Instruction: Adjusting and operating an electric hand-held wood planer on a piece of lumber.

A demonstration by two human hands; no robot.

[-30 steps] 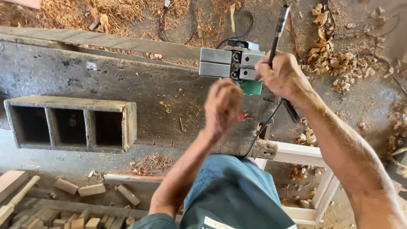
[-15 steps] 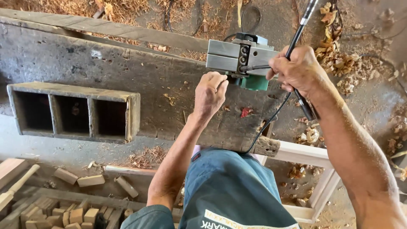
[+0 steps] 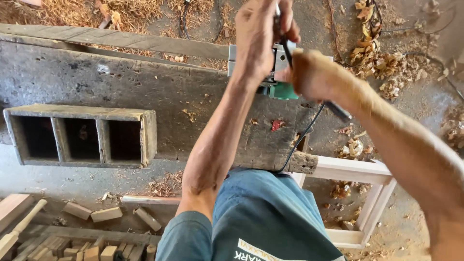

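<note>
Two hands on one power tool (image 3: 275, 72), far edge of the worn grey workbench (image 3: 145, 92). Surroundings first: three-compartment wooden box (image 3: 82, 137) sits on the bench well to the left of the hands, open side facing the camera, nothing in its way. Small red scrap (image 3: 277, 124) lies on the bench just below the tool. Pale wooden frame (image 3: 357, 193) stands off the bench's right end, wood shavings (image 3: 382, 63) and dry leaves on the ground beyond it. Offcut blocks (image 3: 92, 213) and a turned wooden handle (image 3: 19, 229) lie on the floor bottom left.

Tool: grey metal body with green housing, mostly hidden behind the hands; only parts of it show. Left hand (image 3: 258, 41) is above it, fingers closed around a thin dark cord or rod (image 3: 282, 34) that runs up out of frame. Right hand (image 3: 314, 75) is clenched at the tool's right side, touching the green housing; exactly what it clamps I can't tell. Black cable (image 3: 304, 133) drops from under the right hand, over the bench's near edge.
</note>
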